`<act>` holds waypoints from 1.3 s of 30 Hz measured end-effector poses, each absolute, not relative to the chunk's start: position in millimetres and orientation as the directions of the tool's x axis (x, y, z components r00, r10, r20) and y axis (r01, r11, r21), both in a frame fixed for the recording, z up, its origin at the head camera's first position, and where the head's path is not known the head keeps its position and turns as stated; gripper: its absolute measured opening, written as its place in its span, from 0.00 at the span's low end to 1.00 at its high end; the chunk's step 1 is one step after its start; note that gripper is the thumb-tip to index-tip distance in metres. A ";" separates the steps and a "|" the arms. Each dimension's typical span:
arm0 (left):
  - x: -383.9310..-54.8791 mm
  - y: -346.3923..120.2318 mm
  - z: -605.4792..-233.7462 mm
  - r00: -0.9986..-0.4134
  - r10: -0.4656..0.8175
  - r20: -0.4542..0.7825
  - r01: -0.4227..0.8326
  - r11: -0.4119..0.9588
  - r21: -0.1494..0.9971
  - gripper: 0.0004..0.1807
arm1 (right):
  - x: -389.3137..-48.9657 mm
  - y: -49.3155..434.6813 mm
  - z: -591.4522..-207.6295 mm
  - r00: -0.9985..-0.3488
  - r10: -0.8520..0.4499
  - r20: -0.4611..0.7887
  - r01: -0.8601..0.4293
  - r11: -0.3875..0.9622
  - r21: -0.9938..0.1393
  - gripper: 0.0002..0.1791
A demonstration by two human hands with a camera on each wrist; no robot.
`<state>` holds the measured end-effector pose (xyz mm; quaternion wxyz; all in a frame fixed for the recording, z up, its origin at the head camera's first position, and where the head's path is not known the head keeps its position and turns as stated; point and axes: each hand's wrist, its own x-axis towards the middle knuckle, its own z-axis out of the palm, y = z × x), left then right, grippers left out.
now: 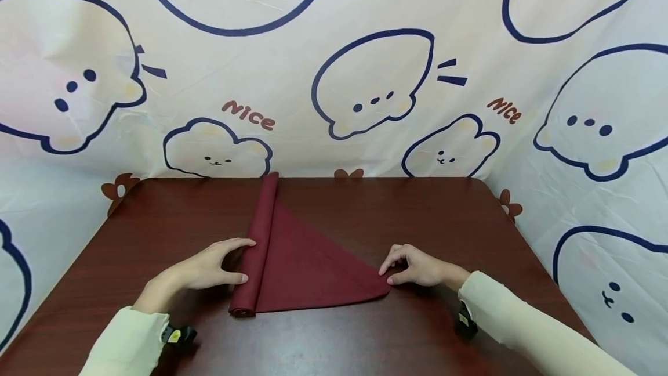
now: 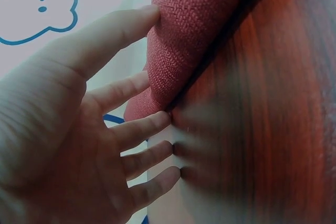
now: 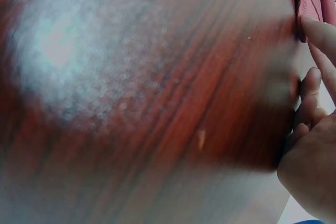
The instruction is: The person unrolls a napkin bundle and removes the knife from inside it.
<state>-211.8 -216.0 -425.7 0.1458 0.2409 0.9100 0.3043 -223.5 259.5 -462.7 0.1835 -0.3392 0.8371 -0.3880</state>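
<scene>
A dark red woven cloth (image 1: 313, 271) lies on the table, rolled into a tube (image 1: 259, 248) along its left side. Its flat part narrows in a triangle toward a rounded corner on the right. My left hand (image 1: 206, 266) rests against the tube's left side, thumb and index finger spread apart; in the left wrist view the thumb and index fingertips touch the roll (image 2: 194, 30), while other fingertips reach the tabletop. At the cloth's right corner, my right hand (image 1: 412, 266) pinches the edge between thumb and curled fingers. The right wrist view catches only part of this hand (image 3: 315, 145).
The dark brown wooden table (image 1: 417, 213) has a glossy, reflective top. A white sheet (image 1: 292, 74) with blue cartoon outlines hangs behind it and along both sides. Black wrist devices are strapped at the left cuff (image 1: 177, 335) and right cuff (image 1: 464, 319).
</scene>
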 end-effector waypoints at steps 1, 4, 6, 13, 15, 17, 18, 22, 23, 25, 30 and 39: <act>-212.2 -215.5 -425.4 -0.842 0.527 -0.117 0.351 0.699 0.623 0.40 | -223.9 260.1 -462.5 -0.704 -0.710 -0.039 -0.429 0.467 -0.773 0.10; -213.1 -213.9 -424.5 -0.842 0.528 -0.108 0.357 0.697 0.622 0.41 | -224.2 261.6 -462.3 -0.708 -0.705 -0.026 -0.437 0.468 -0.768 0.09; -212.9 -213.3 -423.9 -0.841 0.530 -0.104 0.361 0.695 0.622 0.41 | -223.8 262.1 -462.6 -0.710 -0.704 -0.023 -0.439 0.468 -0.767 0.09; -208.6 -215.7 -424.8 -0.837 0.538 -0.095 0.372 0.688 0.623 0.40 | -221.2 259.3 -465.6 -0.702 -0.712 -0.021 -0.443 0.460 -0.770 0.10; -208.3 -216.4 -425.5 -0.838 0.538 -0.091 0.376 0.689 0.619 0.40 | -220.7 258.7 -465.7 -0.701 -0.713 -0.019 -0.441 0.455 -0.774 0.10; -208.3 -216.7 -426.1 -0.838 0.537 -0.094 0.375 0.692 0.617 0.40 | -220.2 258.6 -465.5 -0.700 -0.714 -0.017 -0.440 0.450 -0.777 0.10; -208.6 -216.6 -426.3 -0.839 0.537 -0.093 0.375 0.692 0.617 0.40 | -219.9 258.7 -465.2 -0.702 -0.712 -0.020 -0.438 0.453 -0.777 0.10; -209.8 -215.4 -426.2 -0.836 0.541 -0.092 0.374 0.684 0.627 0.41 | -218.5 259.8 -464.3 -0.706 -0.708 -0.021 -0.435 0.457 -0.776 0.10; -210.0 -215.1 -426.2 -0.835 0.542 -0.089 0.376 0.682 0.628 0.41 | -218.2 260.1 -464.2 -0.707 -0.707 -0.022 -0.435 0.459 -0.775 0.10; -210.0 -214.7 -426.2 -0.836 0.542 -0.087 0.377 0.682 0.626 0.41 | -217.8 260.6 -464.1 -0.709 -0.705 -0.022 -0.436 0.463 -0.772 0.10; -209.8 -214.0 -426.8 -0.843 0.532 -0.084 0.373 0.689 0.622 0.41 | -217.6 260.5 -462.8 -0.714 -0.700 -0.029 -0.431 0.472 -0.769 0.10; -210.6 -215.5 -429.3 -0.864 0.492 -0.106 0.327 0.710 0.624 0.41 | -219.0 257.8 -460.9 -0.722 -0.690 -0.048 -0.410 0.483 -0.774 0.10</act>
